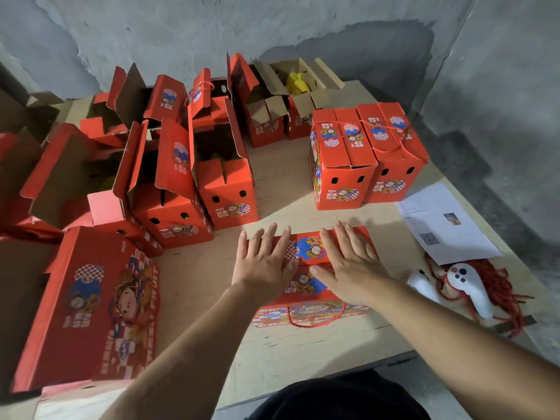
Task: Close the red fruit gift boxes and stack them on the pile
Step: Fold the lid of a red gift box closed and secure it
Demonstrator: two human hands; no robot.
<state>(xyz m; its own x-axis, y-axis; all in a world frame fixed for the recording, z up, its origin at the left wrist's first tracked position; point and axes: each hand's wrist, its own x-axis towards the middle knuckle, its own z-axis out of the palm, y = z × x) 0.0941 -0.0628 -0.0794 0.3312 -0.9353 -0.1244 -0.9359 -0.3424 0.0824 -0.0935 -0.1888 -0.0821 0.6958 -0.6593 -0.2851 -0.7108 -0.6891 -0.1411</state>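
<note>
A red fruit gift box (309, 286) stands at the front middle of the plywood table (272, 350), its top flaps down and its red rope handle hanging over the near side. My left hand (263, 262) lies flat on the left part of its top, fingers straight and spread. My right hand (348, 262) presses flat on the right part. Two closed red boxes (363, 159) stand side by side at the right back. Several open red boxes (188, 177) with raised flaps crowd the left and back.
A flattened red box (88, 310) lies at the front left. Printed paper sheets (439, 225) lie at the right edge, with a white plush toy (466, 283) and a bundle of red ropes (500, 295) beside them. A yellow foam net (297, 81) sits in a back box.
</note>
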